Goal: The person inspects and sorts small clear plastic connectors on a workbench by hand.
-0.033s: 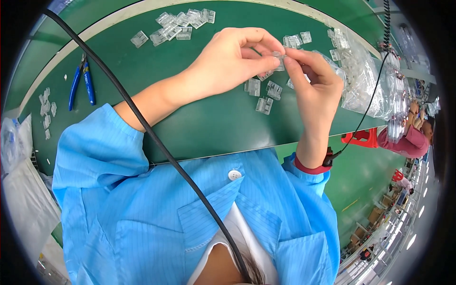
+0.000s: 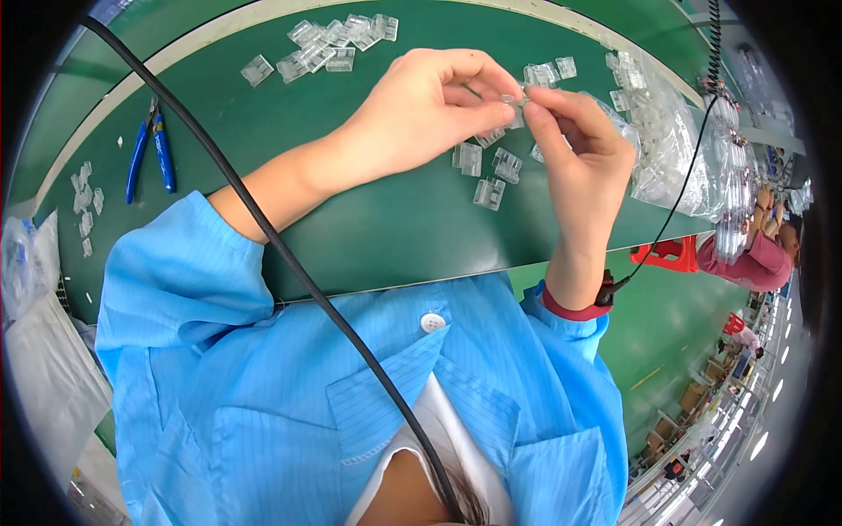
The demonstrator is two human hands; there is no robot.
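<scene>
Two bare hands met above the green flat table (image 2: 368,232). The left hand (image 2: 412,114) pinched one small clear plastic piece (image 2: 517,115) at its thumb tip, and the right hand (image 2: 588,149) closed its fingertips on the piece's right side. Both hands were equally near; its long axis I could not tell, because fingers covered it.

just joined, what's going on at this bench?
The person's left hand and right hand meet above the green table, both pinching a small clear plastic piece. Similar loose pieces lie nearby, with a cluster toward the far edge. Blue-handled pliers lie untouched at left.
</scene>
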